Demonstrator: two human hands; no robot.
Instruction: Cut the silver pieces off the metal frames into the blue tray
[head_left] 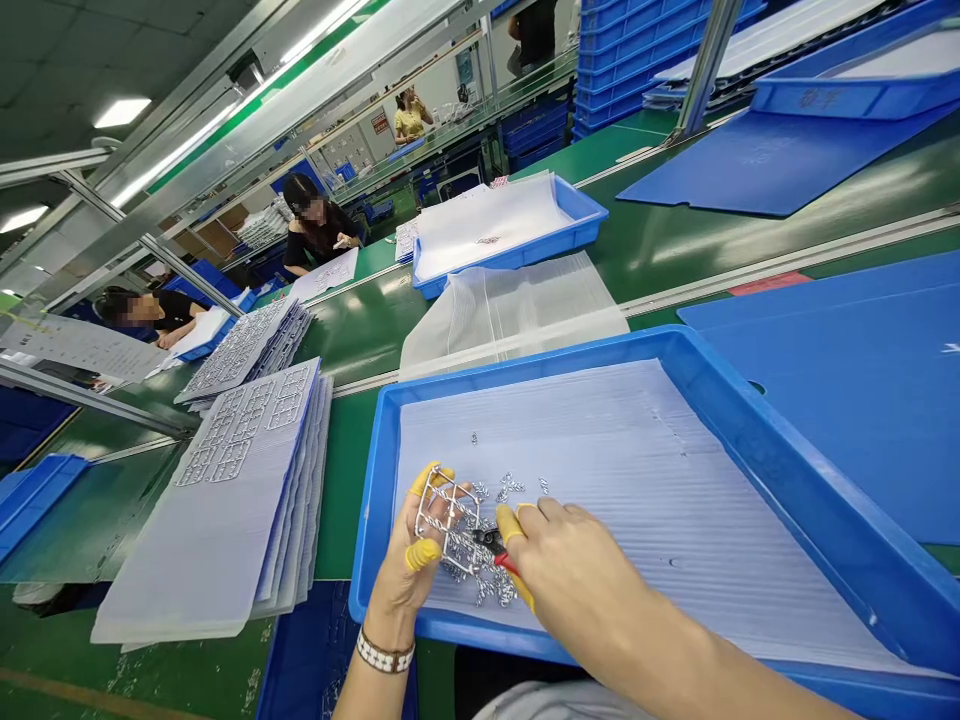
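My left hand [420, 530], with yellow finger covers, grips a silvery sprue frame [448, 510] that carries small twisted parts. Wrapped in my right hand [559, 550] are red-handled nippers [491, 545], their dark jaws at the frame's right side. Both hands are over the left part of a blue tray [379, 440] lined with a white sheet. Beneath the frame lies a heap of small shiny twisted pieces [495, 590]. A few more pieces [510, 487] are scattered just behind it. Whether the jaws touch the frame is too small to tell.
Left of the tray stands a stack of white sheets [202, 560] with sprue frames [232, 420] on top. Behind are a translucent sheet [517, 310] and another blue tray [585, 225]. A blue board [847, 380] lies at right. Several people sit or stand further back.
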